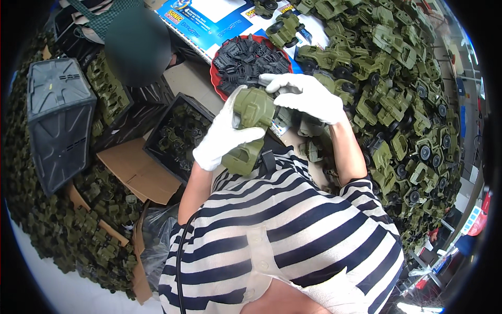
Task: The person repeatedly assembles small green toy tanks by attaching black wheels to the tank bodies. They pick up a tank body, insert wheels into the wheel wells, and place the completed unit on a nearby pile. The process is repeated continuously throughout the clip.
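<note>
My left hand, in a white glove, is closed round an olive-green toy vehicle body in front of my chest. The thumb lies across the body, and its lower end shows below my palm. My right hand, also gloved in white, is just right of the body, with its fingers bent and drawn together toward it. What lies between those fingertips is too small to make out. Just beyond both hands stands a red scalloped bowl full of dark grey plastic parts.
Olive-green toy vehicles with black wheels are heaped on the right. At left stand a black crate of dark parts, a cardboard flap and a grey bin. More green parts cover the lower left. Another person sits across, upper left.
</note>
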### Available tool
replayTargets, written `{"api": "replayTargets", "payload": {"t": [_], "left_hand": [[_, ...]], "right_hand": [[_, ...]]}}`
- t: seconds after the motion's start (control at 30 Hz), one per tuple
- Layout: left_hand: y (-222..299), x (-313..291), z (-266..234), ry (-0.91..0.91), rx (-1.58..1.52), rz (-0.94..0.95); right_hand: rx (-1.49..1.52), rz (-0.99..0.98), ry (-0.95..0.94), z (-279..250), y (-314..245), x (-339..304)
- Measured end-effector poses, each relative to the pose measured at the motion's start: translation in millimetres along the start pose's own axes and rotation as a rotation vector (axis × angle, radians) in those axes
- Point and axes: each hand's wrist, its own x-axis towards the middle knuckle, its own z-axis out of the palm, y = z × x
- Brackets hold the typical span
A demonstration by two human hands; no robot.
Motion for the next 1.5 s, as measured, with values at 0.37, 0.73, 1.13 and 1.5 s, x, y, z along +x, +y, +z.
{"api": "replayTargets", "payload": {"t": [0.37, 0.73, 1.13, 1.5], "left_hand": [[11.9, -17.8, 2.1, -0.125, -0.285, -0.086], [34.9, -17.7, 16.5, 0.045, -0.410, -0.206], [35.2, -18.3, 16.1, 0.045, -0.349, -0.208], [41.3, -16.3, 15.9, 0.036, -0.376, -0.226]], "right_hand": [[-0.116, -0.127, -0.135, -11.3, 7.1, 6.5], [0.442, 0.013, -0.062, 6.3, 59.6, 16.8], [0.356, 0.012, -0.035, 11.8, 49.3, 17.6], [0.405, 0.049, 0.026, 12.5, 67.9, 17.5]]}}
